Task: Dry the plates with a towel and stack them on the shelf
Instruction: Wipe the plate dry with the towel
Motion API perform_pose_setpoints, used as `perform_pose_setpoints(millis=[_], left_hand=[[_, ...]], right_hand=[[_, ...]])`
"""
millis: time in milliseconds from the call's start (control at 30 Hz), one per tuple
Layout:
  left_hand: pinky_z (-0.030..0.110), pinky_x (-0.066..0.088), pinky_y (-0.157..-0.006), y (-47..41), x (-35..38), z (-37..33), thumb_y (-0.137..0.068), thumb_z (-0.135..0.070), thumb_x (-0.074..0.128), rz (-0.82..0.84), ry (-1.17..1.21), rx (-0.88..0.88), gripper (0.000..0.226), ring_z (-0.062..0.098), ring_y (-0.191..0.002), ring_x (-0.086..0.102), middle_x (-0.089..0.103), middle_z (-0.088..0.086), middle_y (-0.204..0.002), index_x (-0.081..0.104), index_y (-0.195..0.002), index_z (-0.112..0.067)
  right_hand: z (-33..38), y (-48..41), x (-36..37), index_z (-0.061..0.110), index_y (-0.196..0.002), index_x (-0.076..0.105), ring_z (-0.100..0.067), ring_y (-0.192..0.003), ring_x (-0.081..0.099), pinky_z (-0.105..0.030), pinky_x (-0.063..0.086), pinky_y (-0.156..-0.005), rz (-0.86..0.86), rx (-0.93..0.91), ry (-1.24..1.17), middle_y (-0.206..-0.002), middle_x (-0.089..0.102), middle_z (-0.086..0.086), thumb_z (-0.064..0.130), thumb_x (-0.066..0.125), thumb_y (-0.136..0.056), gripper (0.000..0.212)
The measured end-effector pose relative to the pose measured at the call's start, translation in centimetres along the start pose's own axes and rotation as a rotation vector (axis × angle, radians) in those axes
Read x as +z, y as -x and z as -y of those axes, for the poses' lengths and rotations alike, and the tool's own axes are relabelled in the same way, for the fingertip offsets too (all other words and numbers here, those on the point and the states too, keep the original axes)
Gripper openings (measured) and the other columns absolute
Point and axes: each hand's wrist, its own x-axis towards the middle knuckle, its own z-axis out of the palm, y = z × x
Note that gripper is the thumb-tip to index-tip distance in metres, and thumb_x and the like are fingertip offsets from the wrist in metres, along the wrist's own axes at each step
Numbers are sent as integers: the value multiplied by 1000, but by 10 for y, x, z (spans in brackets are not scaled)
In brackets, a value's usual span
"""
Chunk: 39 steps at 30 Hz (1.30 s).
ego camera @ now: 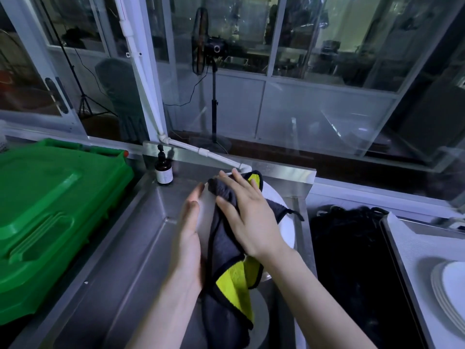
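Pressing a towel (224, 243) flat on a plate (284, 222), the right hand (249, 217) spreads straight fingers over it; the left hand (190, 227) braces the left rim, fingers straight, together.

One wide head cam, faces fwd & down, close above sink (151, 235).

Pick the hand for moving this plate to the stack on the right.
Left, probably. The left hand supports the white plate at its rim; the right hand lies flat on the towel, pressing it to the plate. The plate stack sits rightward, so it's a cross-reach.
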Motion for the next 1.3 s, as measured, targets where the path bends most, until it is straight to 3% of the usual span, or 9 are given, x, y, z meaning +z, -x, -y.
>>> perform_pose_setpoints(millis=[133, 267, 467, 567, 733, 833, 1033, 1167, 1300], left_hand=[[33, 51, -104, -4, -6, -1, -103, -16, 41, -55, -150, 129, 32, 13, -116, 66, 71, 1, -125, 63, -125, -23], [48, 50, -101, -4, -15, -6, -97, -28, 50, -85, -67, 37, 32, 32, -118, 65, 66, 17, -130, 66, -125, -32], [50, 51, -99, -8, -21, -12, -103, -23, 46, -42, -190, 145, 33, 28, -123, 63, 67, 4, -132, 62, -131, -31], [33, 57, -86, -7, -18, -8, -97, -27, 48, -23, -236, 144, 33, 18, -114, 68, 72, -2, -123, 70, -118, -39], [45, 37, -115, -8, -16, 4, -107, -18, 39, -44, -246, 138, 38, 22, -136, 52, 64, -2, -136, 71, -114, -36], [37, 53, -96, -12, -16, -5, -101, -27, 45, -69, -257, 149, 33, 18, -124, 61, 70, -8, -126, 72, -112, -43], [40, 52, -91, -27, -7, -18, -107, -17, 40, -118, -269, 116, 35, 35, -125, 59, 62, 13, -136, 56, -138, -15], [28, 55, -71, -26, 11, -7, -102, -11, 46, -177, -242, 74, 32, 21, -102, 70, 74, 0, -116, 68, -121, -24], [14, 44, -48, -27, 35, -1, -84, -10, 51, -51, -306, 52, 41, 6, -53, 60, 64, -16, -59, 70, -58, -33]], right_hand=[[1, 26, 4, 26, -145, 42, -5, -149, 14, -34, 12, -122, 80, -169, 94, -157, 32, 11, 37, 41, -101, 45], [-12, 59, 8, 22, -144, 45, -9, -148, 21, -37, 23, -120, 126, -323, 161, -158, 30, 9, 38, 43, -102, 45], [-31, 69, -2, 19, -139, 52, -7, -145, 28, -39, 31, -115, -122, -46, 110, -153, 39, 10, 35, 43, -99, 44], [-17, 60, 5, 20, -142, 49, -11, -147, 26, -36, 25, -119, -61, -185, 194, -155, 37, 7, 37, 40, -101, 45], [-15, 30, -8, 23, -145, 45, -2, -147, 20, -30, 20, -120, 6, -131, 136, -156, 34, 10, 33, 45, -100, 46], [-29, 40, -17, 25, -144, 45, 3, -146, 17, -30, 21, -120, -80, 31, 61, -155, 31, 16, 26, 51, -100, 45], [-31, 120, -8, 15, -139, 52, -16, -146, 29, -33, 29, -117, -81, -99, 6, -154, 39, 5, 11, 58, -95, 45], [-42, 127, -22, 21, -132, 56, -6, -122, 54, -24, 43, -102, -299, 99, -56, -129, 57, 8, -2, 58, -92, 46], [-60, 124, -53, 28, -135, 51, -9, -85, 58, -27, 53, -64, -328, 167, 256, -109, 52, 9, 13, 54, -87, 50]])
